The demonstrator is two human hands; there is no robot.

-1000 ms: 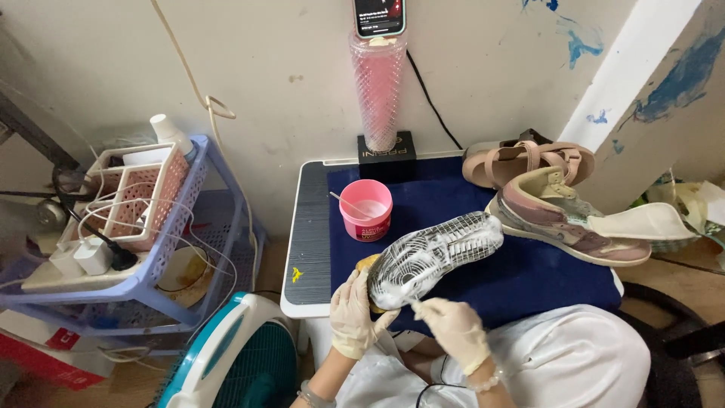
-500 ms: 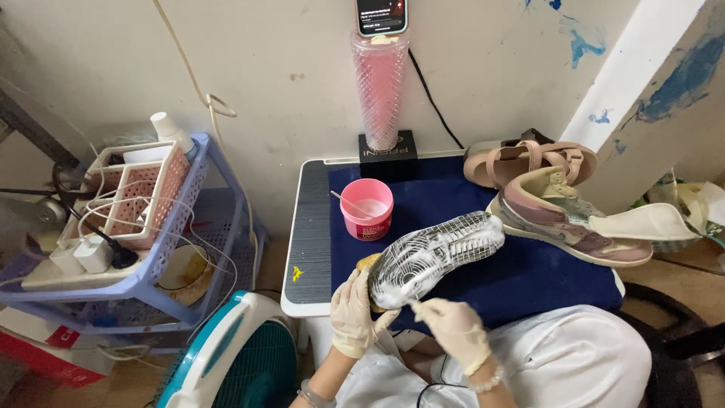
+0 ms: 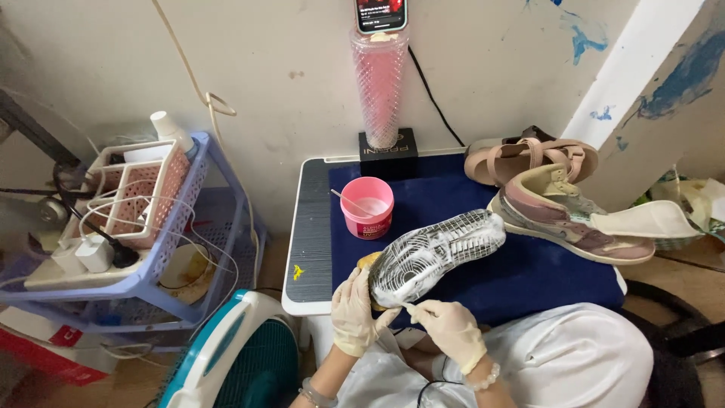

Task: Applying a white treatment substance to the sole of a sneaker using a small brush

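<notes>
The left hand, in a pale glove, is closed around the front end of a shoe, cupping it from below at about seven o'clock of the sole, while the right hand, also gloved, pinches a thin white stick between its fingertips, the tip touching the near edge of the sole. The shoe is turned sole up, its tread coated white, and is held over the near edge of a dark blue mat, slanting from seven o'clock up to two o'clock.

Going from the left: a pale blue plastic rack stands at nine o'clock, carrying a pink and white basket, white cables and plugs and a white bottle. Below it, at seven o'clock, is the teal and white housing of a fan. Next comes the small white table that bears the blue mat. On the mat, at eleven o'clock of the held shoe and just apart from it, sits an open pink tub with a thin stick resting inside. Behind it, at twelve o'clock against the wall, a tall pink ribbed stand on a black base holds a phone. At two o'clock lies a beige sandal, and just in front of it a second sneaker, upright, in cream and mauve, with a loose white insole at its right end
</notes>
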